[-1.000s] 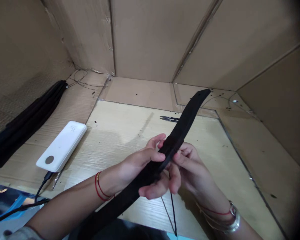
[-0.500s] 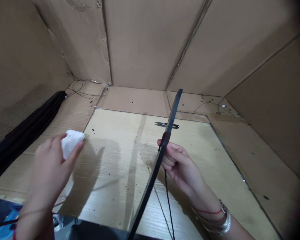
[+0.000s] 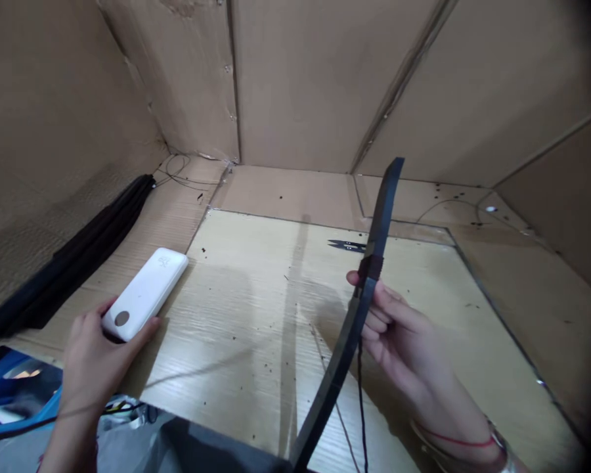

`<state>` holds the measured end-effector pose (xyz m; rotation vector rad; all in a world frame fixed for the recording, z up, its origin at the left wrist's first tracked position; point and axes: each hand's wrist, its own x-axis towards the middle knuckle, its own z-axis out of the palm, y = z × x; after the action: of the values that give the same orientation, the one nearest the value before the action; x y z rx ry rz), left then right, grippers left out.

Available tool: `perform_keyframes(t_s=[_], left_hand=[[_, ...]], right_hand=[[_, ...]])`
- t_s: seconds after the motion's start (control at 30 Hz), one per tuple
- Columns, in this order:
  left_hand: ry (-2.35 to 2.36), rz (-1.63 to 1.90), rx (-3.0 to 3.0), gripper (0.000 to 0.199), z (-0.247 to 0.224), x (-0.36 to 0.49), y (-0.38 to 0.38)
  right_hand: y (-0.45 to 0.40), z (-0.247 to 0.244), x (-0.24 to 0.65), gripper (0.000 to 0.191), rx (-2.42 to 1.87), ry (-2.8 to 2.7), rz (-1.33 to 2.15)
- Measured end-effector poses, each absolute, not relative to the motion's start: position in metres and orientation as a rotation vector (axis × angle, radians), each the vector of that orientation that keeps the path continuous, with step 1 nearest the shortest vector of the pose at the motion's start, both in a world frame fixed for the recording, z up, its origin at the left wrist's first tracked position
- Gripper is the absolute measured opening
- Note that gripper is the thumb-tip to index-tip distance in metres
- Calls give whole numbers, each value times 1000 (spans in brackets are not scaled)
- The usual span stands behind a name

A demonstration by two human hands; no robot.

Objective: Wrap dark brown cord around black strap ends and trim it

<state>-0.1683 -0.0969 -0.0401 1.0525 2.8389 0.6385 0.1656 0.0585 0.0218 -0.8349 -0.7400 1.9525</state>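
Observation:
My left hand (image 3: 96, 355) grips the near end of a white power bank (image 3: 150, 286), with the thumb on one side and fingers on the other. The power bank has a round dark spot at its near end and lies at the table's left side. In my right hand (image 3: 404, 341) is a long, curved black strip (image 3: 332, 381), pinched between thumb and fingers just below a dark brown cord wrapping (image 3: 371, 268). The strip stands slanted, its lower end running out of view. A dark cord (image 3: 362, 407) hangs beneath my right hand. Behind the strip lie black thread snips (image 3: 347, 245), partly hidden.
Folded black fabric (image 3: 93, 246) lies along the left cardboard wall (image 3: 54, 118). A loop of thin wire (image 3: 177, 167) sits in the back left corner. A blue basket (image 3: 0, 381) is below the table at lower left. Dark scraps dot the pale board (image 3: 241, 276).
My left hand has lowered and the power bank now shows its full length. The view has shifted, so the strip and right hand appear farther right. Both grips hold.

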Motion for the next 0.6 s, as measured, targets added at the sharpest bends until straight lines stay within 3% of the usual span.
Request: perform_keyframes(t_s=[0.23, 0.6], left_hand=[[3042, 408, 1112, 94, -47, -168, -104], [2966, 581, 1064, 75, -41, -162, -105]], right_hand=[[60, 22, 166, 23, -851, -762, 1919], [60, 22, 166, 16, -898, -851, 1841]])
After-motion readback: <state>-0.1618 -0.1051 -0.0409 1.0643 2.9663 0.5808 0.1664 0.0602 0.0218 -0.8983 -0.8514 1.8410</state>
